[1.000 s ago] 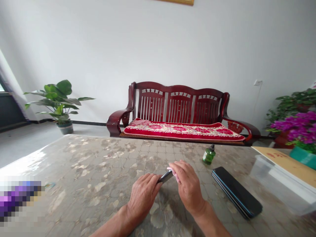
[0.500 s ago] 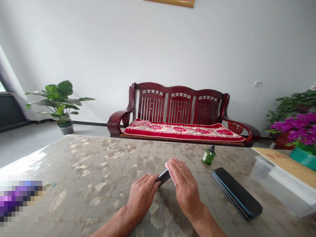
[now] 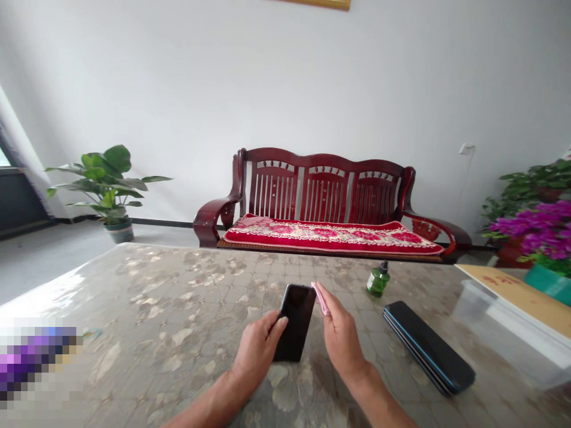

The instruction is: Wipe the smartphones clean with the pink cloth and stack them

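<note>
Near the front edge of the worktop (image 3: 134, 285), my left hand (image 3: 259, 351) holds a black phone (image 3: 295, 321) screen-up; my right hand (image 3: 341, 336) pinches a pink cloth (image 3: 319, 296) beside it. Two more phones (image 3: 428, 346) lie untouched.

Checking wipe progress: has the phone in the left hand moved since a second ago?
Yes. The phone has turned from edge-on under the right hand to screen-up, its top nearer the green bottle.

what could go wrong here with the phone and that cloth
The left hand holds the black phone only by its lower end, tilted up over the table, so it might slip and hit the surface. The pink cloth sits pinched in the right hand off the screen, so a hard wipe could lever the phone loose. The green bottle stands close enough to knock.
</note>
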`<action>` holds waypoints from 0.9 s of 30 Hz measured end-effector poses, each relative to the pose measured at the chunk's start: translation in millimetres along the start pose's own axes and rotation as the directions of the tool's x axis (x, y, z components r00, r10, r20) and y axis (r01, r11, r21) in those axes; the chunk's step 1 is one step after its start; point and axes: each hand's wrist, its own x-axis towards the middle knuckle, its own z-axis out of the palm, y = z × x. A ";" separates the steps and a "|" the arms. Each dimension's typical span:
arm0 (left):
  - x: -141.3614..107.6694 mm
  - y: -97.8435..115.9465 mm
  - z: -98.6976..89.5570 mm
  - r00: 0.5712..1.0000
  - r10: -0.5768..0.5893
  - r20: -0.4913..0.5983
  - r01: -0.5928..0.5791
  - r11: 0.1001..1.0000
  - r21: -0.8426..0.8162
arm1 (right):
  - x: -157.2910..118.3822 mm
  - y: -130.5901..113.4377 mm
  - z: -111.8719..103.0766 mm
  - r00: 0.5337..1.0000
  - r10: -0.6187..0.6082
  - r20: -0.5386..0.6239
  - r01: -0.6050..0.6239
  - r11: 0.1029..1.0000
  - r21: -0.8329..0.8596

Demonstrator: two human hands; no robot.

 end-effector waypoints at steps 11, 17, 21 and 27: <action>4.0 -6.7 15.5 0.954 -0.122 0.274 0.258 0.799 -0.544 | -17.4 26.5 11.5 0.984 0.143 0.105 -0.131 0.985 -0.112; 4.4 -17.3 19.6 0.963 -0.205 0.174 0.259 0.876 -0.406 | -21.2 18.6 12.1 0.993 0.024 0.116 0.002 0.976 -0.218; 4.1 -22.7 20.3 0.966 -0.213 0.146 0.249 0.922 -0.297 | -26.4 11.5 16.4 0.975 0.007 0.221 0.047 0.970 -0.240; 2.2 -19.9 17.6 0.961 -0.183 0.207 0.223 0.956 -0.189 | -33.0 2.5 18.1 0.938 -0.020 0.345 0.134 0.941 -0.310</action>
